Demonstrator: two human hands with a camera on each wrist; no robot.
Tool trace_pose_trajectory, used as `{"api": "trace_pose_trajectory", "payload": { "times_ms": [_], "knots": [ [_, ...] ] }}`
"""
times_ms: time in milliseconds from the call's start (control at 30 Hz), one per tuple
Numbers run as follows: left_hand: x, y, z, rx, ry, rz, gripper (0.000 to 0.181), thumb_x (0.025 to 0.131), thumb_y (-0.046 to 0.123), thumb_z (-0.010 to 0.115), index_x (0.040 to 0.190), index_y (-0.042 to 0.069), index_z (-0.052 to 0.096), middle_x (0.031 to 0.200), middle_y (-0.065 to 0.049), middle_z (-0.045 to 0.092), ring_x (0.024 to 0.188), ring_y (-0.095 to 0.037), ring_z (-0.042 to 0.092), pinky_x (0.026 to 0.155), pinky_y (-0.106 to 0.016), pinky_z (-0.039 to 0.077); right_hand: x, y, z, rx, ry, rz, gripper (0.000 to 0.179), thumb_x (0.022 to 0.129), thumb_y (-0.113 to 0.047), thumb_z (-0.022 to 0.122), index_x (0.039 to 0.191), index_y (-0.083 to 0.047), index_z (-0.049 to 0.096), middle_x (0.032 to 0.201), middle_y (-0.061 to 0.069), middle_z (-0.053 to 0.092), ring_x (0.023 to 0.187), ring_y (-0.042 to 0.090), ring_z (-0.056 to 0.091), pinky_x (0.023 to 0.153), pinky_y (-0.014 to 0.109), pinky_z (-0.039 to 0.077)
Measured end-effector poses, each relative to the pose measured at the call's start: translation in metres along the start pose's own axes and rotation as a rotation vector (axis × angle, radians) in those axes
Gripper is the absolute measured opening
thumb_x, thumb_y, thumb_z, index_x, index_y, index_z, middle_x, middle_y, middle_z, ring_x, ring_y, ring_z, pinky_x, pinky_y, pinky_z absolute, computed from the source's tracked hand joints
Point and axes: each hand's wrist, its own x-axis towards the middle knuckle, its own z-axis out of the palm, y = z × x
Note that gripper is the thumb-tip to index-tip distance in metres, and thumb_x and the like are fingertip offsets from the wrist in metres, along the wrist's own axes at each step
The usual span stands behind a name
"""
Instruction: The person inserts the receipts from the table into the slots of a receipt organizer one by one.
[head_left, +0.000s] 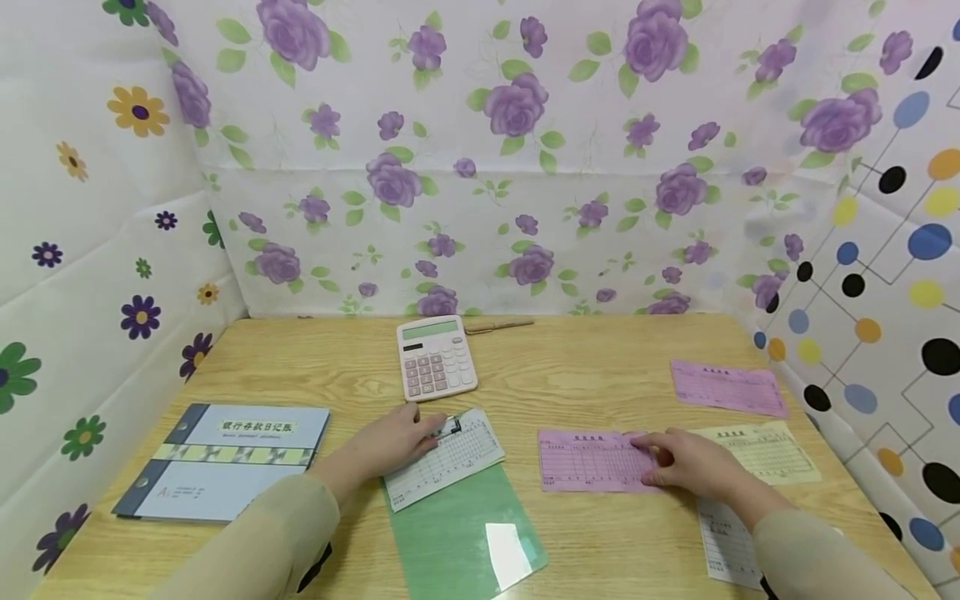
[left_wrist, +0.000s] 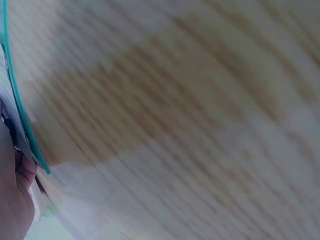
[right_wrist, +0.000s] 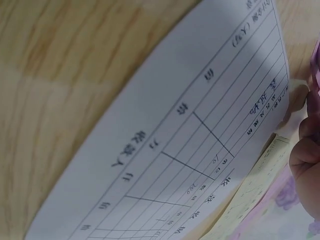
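My left hand (head_left: 397, 442) is at the top of a green clipboard (head_left: 468, 533), its fingers bent about the metal clip (head_left: 453, 425). White printed forms (head_left: 450, 471) lie slantwise on the board under that clip. In the left wrist view, curled fingers (left_wrist: 26, 167) show at the edge of the board and its papers. On the right, my right hand (head_left: 686, 462) pinches the right end of a pink form (head_left: 588, 461) between thumb and fingers. A yellow form (head_left: 765, 450) lies beside that hand, and a white form with handwriting (right_wrist: 200, 125) sits under the wrist.
Another pink form (head_left: 727, 387) lies at the back right. A white calculator (head_left: 437, 358) stands behind the clipboard, with a pen (head_left: 498, 326) by the far edge. The blue bank journal (head_left: 225, 462) lies at the left. Patterned cloth walls (head_left: 480, 167) enclose the wooden table (head_left: 570, 367).
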Motion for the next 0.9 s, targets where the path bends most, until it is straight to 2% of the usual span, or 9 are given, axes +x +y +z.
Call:
{"api": "trace_pose_trajectory", "payload": {
  "times_ms": [400,533,667,900],
  "knots": [
    [-0.0003,-0.0003,-0.0037,0.002,0.005,-0.008,0.042,0.096,0.036,0.052,0.136,0.022,0.05,0.084,0.001,0.043,0.067,-0.01,0.039,0.057,-0.025,0.038,0.0043,-0.0041,-0.0006,0.045,-0.01,0.009,0.052,0.082,-0.035,0.072,0.128,-0.014,0.059,0.074,-0.002,0.047,0.066,0.014,0.042,0.059,0.031,0.033],
    [-0.0001,-0.0011,-0.0027,0.008,0.008,-0.005,0.042,0.096,0.036,0.052,0.136,0.022,0.05,0.084,0.001,0.043,0.067,-0.01,0.039,0.057,-0.025,0.037,0.0048,-0.0062,0.0009,0.088,-0.007,0.038,0.053,0.082,-0.031,0.072,0.129,-0.013,0.058,0.076,-0.002,0.049,0.069,0.014,0.044,0.061,0.031,0.035],
    [-0.0001,-0.0006,-0.0021,0.007,0.008,0.003,0.042,0.096,0.036,0.052,0.135,0.022,0.05,0.082,0.001,0.042,0.066,-0.01,0.039,0.056,-0.024,0.037,0.0016,-0.008,0.0013,0.181,0.001,0.101,0.054,0.082,-0.031,0.072,0.13,-0.014,0.056,0.083,0.001,0.05,0.075,0.017,0.045,0.065,0.032,0.037],
    [-0.0005,0.001,-0.0026,0.013,0.02,0.016,0.041,0.096,0.035,0.052,0.135,0.021,0.05,0.082,0.001,0.043,0.066,-0.009,0.039,0.056,-0.024,0.037,-0.0025,-0.0092,-0.003,0.38,0.058,0.159,0.039,0.088,-0.029,0.066,0.124,-0.014,0.059,0.089,0.005,0.05,0.078,0.019,0.047,0.065,0.03,0.041]
  ]
}}
